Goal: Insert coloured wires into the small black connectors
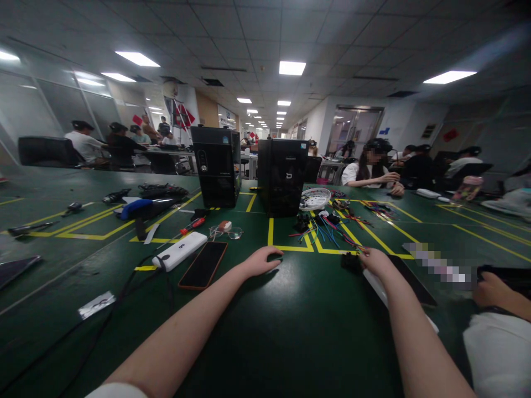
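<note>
My left hand rests just above the green table, its thumb and fingers apart with nothing between them. A dark phone with an orange-brown edge lies to its left. My right hand has its fingers pinched around thin coloured wires. Those wires lead towards a loose bundle of coloured wires farther back. A small black connector-like piece sits beside my right fingertips. Under the right hand and forearm is a flat dark panel with a white object partly hidden by the arm.
Two black computer towers stand ahead, beside a white basket. Glasses, a white power strip, a red screwdriver and black cables lie left. A co-worker's hand is close on the right.
</note>
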### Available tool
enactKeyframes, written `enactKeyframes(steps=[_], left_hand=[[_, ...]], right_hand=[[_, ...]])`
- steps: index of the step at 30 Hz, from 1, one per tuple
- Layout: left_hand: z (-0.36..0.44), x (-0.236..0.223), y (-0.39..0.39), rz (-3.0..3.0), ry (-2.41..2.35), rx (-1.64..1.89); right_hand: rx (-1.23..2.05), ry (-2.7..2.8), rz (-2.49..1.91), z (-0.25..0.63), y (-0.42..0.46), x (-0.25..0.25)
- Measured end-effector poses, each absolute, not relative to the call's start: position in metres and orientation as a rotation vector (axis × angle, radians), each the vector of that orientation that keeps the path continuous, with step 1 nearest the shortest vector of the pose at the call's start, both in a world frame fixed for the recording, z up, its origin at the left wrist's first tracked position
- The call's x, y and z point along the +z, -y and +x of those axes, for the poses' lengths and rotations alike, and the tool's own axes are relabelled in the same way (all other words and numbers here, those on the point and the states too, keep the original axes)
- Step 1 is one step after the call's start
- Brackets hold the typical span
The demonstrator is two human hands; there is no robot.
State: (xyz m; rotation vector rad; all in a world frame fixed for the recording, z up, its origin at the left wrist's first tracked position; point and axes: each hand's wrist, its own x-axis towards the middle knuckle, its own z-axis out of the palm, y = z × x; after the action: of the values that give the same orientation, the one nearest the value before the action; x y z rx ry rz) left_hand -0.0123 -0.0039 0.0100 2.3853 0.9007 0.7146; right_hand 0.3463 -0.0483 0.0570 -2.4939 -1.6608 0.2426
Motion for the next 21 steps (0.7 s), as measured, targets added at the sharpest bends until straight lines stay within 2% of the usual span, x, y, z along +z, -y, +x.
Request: enactKeyframes(steps=[4,8,21], left_hand=[[-0.012,0.011,0.005,2.384,-0.916,0.705],[-0.012,0.011,0.005,2.384,-0.911,0.706],[-0.013,0.012,0.006,2.396,-0.904,0.696]], right_hand=[[0.085,1.741,-2.462,0.345,0.042,0.043],[0.069,1.828,-2.392,0.343,0.039,0.037],[0.358,1.787,-2.319,0.334,0.059,0.073]])
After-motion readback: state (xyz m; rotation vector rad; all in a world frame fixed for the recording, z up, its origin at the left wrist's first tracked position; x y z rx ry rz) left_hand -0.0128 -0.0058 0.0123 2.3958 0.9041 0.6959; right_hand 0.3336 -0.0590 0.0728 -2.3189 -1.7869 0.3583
